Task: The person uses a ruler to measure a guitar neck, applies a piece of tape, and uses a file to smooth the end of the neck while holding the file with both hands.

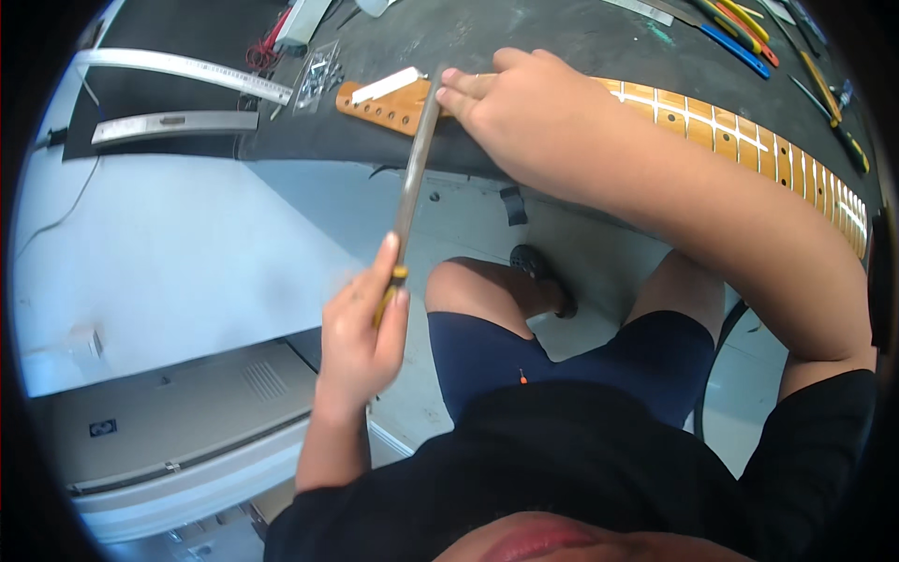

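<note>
A guitar neck (698, 117) of light wood with metal frets and white strips on its fretboard lies along the near edge of the dark bench. Its headstock (375, 110) points left and carries a white strip. My left hand (359, 332) is closed round the yellow and black handle of a long flat metal file (417, 164). The file slants up across the neck where the headstock begins. My right hand (515, 103) rests over the neck, fingertips beside the far end of the file; whether they press on it I cannot tell. My right forearm covers part of the neck.
At the left of the bench (412, 42) lie a long metal ruler (187, 70), a silver levelling bar (176, 126) and a clear bag of small metal parts (318, 77). Several files and coloured-handled tools (735, 47) lie at the far right. A grey cabinet (197, 412) stands lower left.
</note>
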Available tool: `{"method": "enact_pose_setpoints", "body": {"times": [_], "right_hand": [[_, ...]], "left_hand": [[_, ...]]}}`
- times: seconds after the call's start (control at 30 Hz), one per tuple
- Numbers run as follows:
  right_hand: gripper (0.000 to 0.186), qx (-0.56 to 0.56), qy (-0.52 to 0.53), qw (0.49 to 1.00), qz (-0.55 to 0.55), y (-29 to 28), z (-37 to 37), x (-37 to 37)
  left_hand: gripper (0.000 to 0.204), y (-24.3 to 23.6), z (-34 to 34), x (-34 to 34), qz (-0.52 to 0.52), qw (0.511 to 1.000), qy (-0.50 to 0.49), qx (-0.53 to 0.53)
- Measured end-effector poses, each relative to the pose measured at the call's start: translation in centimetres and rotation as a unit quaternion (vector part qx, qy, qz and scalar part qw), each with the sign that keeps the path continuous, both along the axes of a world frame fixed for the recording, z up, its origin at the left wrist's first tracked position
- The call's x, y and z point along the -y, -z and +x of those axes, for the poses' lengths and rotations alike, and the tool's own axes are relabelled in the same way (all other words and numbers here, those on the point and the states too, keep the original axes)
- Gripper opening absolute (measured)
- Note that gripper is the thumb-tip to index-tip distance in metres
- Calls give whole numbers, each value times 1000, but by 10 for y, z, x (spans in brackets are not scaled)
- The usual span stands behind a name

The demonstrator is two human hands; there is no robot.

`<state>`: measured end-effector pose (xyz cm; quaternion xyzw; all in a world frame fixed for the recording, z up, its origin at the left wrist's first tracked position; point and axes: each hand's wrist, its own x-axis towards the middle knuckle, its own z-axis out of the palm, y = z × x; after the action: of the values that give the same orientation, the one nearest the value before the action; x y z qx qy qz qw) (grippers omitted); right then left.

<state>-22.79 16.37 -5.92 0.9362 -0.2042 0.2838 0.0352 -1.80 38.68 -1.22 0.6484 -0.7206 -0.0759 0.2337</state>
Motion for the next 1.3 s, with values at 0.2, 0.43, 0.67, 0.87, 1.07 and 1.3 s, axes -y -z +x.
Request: {"method": "enact_pose_setpoints", "body": {"times": [0.2, 0.43, 0.67, 0.87, 1.07, 1.3], "right_hand": [[48, 13, 3, 999, -39, 2, -5, 6], [46, -4, 2, 1000, -29, 3, -4, 10], [47, 11, -11, 1000, -27, 7, -3, 7], [47, 8, -1, 998, -57, 3, -6, 13], [48, -17, -17, 1000, -7, -2, -1, 2], [44, 5, -4, 999, -35, 8, -2, 10]], "left_hand": [[59, -19, -17, 55, 115, 990, -85, -20], [57, -7, -6, 19, -8, 1000, 2, -7], [56, -22, -18, -6, 71, 995, -50, -37], [56, -21, -12, 51, 90, 994, -50, -32], [58, -15, 0, 17, 18, 1000, -1, -3], [56, -6, 6, 32, 47, 998, -1, -33]]}}
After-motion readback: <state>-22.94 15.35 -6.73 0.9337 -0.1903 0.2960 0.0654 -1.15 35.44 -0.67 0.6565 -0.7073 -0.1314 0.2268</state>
